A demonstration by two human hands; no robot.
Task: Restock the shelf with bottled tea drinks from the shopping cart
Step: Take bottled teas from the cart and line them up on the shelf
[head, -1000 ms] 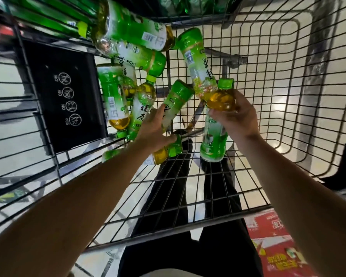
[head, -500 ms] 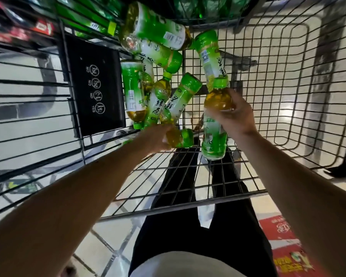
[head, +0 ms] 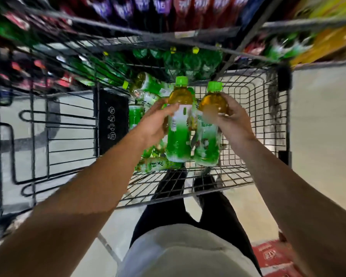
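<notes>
Two green-labelled tea bottles with green caps are held upright above the wire shopping cart. My left hand grips the left tea bottle round its middle. My right hand grips the right tea bottle at its amber shoulder. The two bottles touch side by side. Several more tea bottles lie loose in the cart beneath and behind them. Beyond the cart's far wall, the shelf holds a row of green bottles.
A black child-seat flap with white symbols stands at the cart's left. Red and purple packages fill the upper shelves, yellow ones at the top right. A red carton lies on the floor by my right leg. The frame is blurred by motion.
My left hand took hold of a bottle from the pile and lifted it upright. My right hand raised its bottle beside it. The view swung up toward the shelf.
</notes>
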